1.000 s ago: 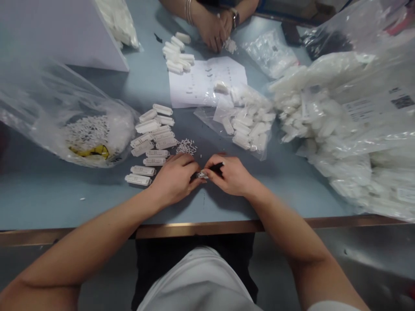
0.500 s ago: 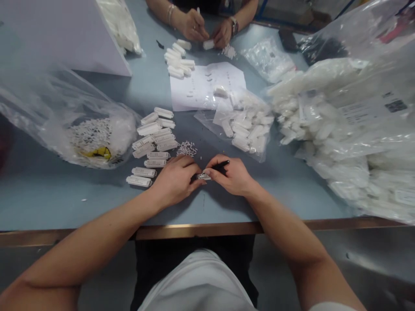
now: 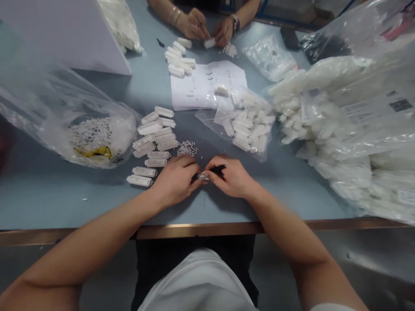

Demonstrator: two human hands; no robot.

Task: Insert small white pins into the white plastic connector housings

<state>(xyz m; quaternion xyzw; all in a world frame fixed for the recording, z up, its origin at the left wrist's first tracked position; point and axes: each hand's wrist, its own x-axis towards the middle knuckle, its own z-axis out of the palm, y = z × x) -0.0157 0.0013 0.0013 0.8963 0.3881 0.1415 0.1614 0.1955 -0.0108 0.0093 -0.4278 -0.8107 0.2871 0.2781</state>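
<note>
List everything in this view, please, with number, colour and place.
Held piece: one, white, between hands
Tool: one, black, in right hand
Slotted pieces: over ten, white, beside left hand
Tiny pegs: many, white, beyond left hand
Table: one, bluish, beneath
Paper: one, white, centre back
Piece bag: one, clear, overlapping paper
Peg bag: one, clear, left
Large bags: several, clear, right
Flat bag: one, clear, back right
Panel: one, white, back left
Rear bag: one, whitish, beside panel
Far pieces: several, white, paper's corner
Rear pegs: many, white, by co-worker
Co-worker's hands: two, bare, back centre
Left hand: one, bare, on held piece
Right hand: one, bare, holding tool
</note>
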